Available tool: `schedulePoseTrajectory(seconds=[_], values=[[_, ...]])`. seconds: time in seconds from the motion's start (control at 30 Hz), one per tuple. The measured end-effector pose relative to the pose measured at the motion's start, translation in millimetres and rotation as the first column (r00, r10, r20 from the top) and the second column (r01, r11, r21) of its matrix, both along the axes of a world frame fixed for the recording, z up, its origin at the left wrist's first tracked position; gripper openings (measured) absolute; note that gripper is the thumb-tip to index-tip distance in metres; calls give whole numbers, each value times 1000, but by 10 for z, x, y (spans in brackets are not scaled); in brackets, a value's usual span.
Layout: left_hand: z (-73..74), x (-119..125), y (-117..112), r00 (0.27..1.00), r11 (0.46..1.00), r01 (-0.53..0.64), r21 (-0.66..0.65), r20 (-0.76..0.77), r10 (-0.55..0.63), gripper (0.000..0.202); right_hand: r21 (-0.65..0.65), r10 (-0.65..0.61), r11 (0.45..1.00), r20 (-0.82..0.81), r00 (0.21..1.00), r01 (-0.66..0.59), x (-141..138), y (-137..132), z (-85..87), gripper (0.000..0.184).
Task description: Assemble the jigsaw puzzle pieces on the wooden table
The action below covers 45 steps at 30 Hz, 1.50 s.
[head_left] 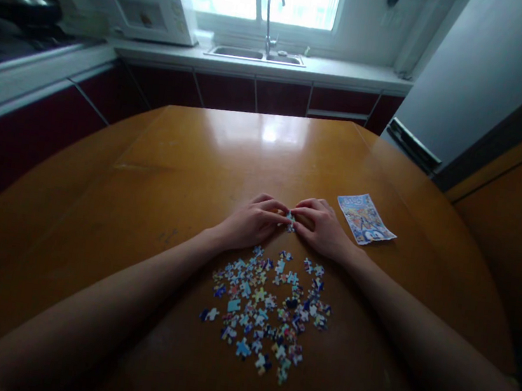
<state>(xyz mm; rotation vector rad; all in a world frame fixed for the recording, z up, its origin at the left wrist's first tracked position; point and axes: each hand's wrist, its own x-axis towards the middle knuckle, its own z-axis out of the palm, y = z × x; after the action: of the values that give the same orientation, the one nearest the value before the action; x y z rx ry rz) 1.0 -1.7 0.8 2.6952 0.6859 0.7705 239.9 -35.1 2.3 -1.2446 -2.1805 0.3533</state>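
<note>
Between my two hands a few small jigsaw puzzle pieces [291,221] lie close together on the table, light blue and white. My left hand [257,221] pinches them from the left with thumb and fingers. From the right, my right hand [319,227] grips the same pieces between thumb and fingertips. Whether they are fully interlocked cannot be made out. Nearer to me a loose pile of puzzle pieces [261,295] is spread out, in blue, white, yellow and dark tones. Right of my right hand lies a creased picture sheet [366,219] with a colourful cartoon print.
The wooden table [173,165] has a rounded outline. Beyond it stand a counter with a sink [238,53] and faucet [269,20], and a white microwave [145,12]. A dark pan [24,4] rests on the stove at left; a fridge [460,74] stands at right.
</note>
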Motion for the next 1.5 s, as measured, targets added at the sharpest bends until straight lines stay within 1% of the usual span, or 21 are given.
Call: schedulePoseTrajectory(seconds=[0.17,0.27,0.6,0.9,1.13,1.33,1.5], values=[[31,-11,1,998,998,63,-11,1,-63,31,3,-2,1000,-9,1000,2,2,3,-4,22],[41,-13,3,997,997,79,-1,-1,-79,30,5,-4,1000,-3,1000,4,-1,4,-3,22],[24,6,2,998,998,64,3,-15,-64,32,0,-10,1000,3,1000,10,0,3,-12,21],[47,13,-8,999,999,42,-9,-33,-42,33,3,-5,1000,-3,1000,5,-5,-5,2,21],[25,11,1,998,999,37,-5,-51,-37,32,-6,-6,1000,-6,1000,5,-4,-2,5,23],[57,21,-13,996,999,45,14,-73,-43,29,-11,-3,1000,5,1000,3,-9,-10,21,22],[64,20,-17,997,997,64,-35,-36,-65,28,7,-8,1000,10,1000,8,-5,3,-2,21]])
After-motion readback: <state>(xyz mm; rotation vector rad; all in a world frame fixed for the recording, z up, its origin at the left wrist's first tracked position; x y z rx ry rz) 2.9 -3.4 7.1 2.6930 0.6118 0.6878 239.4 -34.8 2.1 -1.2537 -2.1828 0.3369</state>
